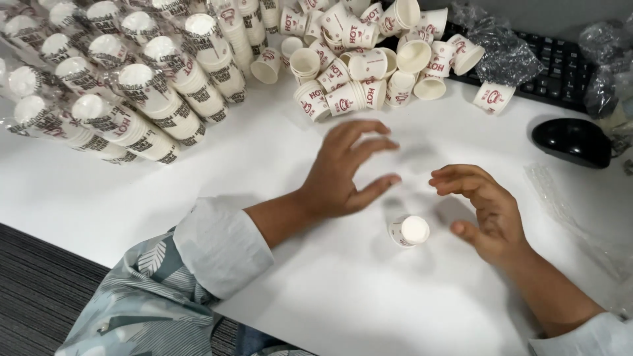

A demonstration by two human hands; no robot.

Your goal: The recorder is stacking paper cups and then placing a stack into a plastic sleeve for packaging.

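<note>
One small paper cup (409,231) lies alone on the white table (343,296). Behind it are one heap of loose cups (369,59), too many to count, several wrapped cup sleeves (132,86), one keyboard (554,69) and one mouse (572,142).

Left hand (346,173) hovers open, fingers spread & curved (palm facing right). Right hand (484,211) open too, fingers loosely curled toward it. Both forearms bare, sleeves pushed up.

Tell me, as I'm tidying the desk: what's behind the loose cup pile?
A black keyboard lies behind the loose cups, with crumpled plastic over part of it. Its left end is covered.
</note>
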